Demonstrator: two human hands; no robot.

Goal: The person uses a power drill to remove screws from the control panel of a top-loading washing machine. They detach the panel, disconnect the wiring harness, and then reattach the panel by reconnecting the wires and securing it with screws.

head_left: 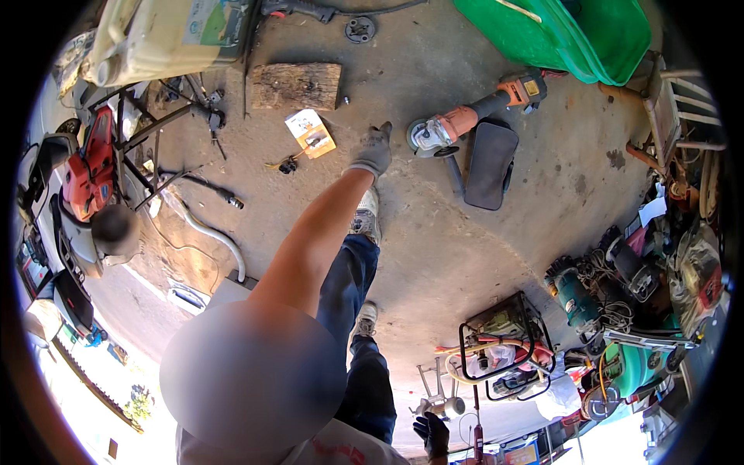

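Observation:
My left hand (pixel 370 153), in a grey work glove, is stretched out ahead over the concrete floor. It is above my front shoe (pixel 366 211), fingers loosely apart, with nothing visible in them. An orange and grey angle grinder (pixel 459 125) lies to its right, disc end nearest the hand. Beside the grinder is a dark rectangular tray-like piece (pixel 491 164). Left of the hand lie an orange and white card package (pixel 311 133) and a small black part (pixel 287 165). My right hand (pixel 431 434), gloved in black, hangs low at the bottom with spread fingers, near a metal stand-like device (pixel 443 406).
A wooden block (pixel 296 86) and a round metal disc (pixel 359 29) lie ahead. A green bin (pixel 554 31) stands far right, a jerrycan (pixel 170 39) far left. Red machinery (pixel 91 167) and a metal frame crowd the left. A black tubular frame (pixel 508 341) and tangled tools fill the right.

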